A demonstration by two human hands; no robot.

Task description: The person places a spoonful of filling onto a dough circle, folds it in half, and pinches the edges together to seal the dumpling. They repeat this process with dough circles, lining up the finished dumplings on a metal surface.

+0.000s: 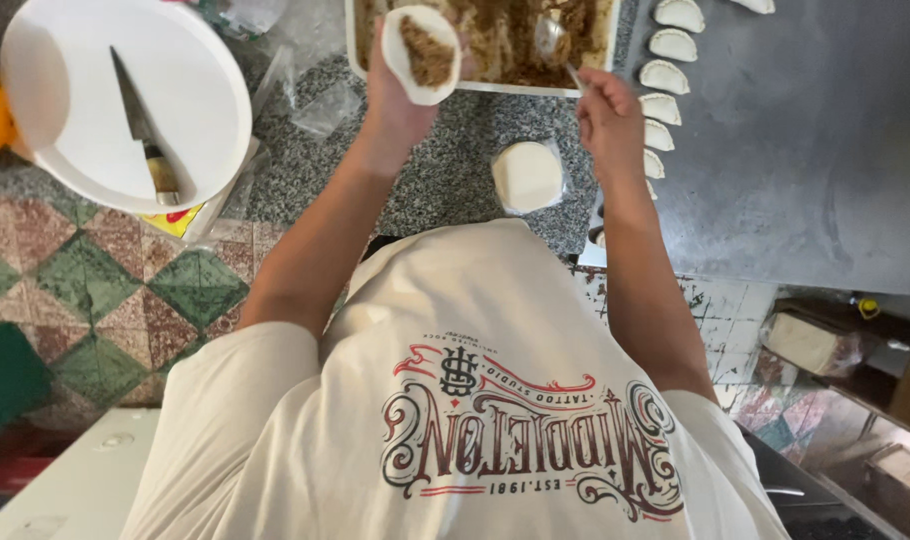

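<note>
Left hand [400, 100] cupped under dough disc [422, 52], brown filling [427, 55] heaped at centre, held over front rim of filling tray [475, 88]. Right hand [607, 110] pinched on spoon [553, 42], bowl in tray. Risks: disc tilted, filling likely to slide onto granite counter [445, 180]; overfill likely to split seam.

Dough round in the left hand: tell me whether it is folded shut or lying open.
Open. The dough round lies flat on the left hand, a strip of brown filling exposed on top, its edges unfolded.
</note>
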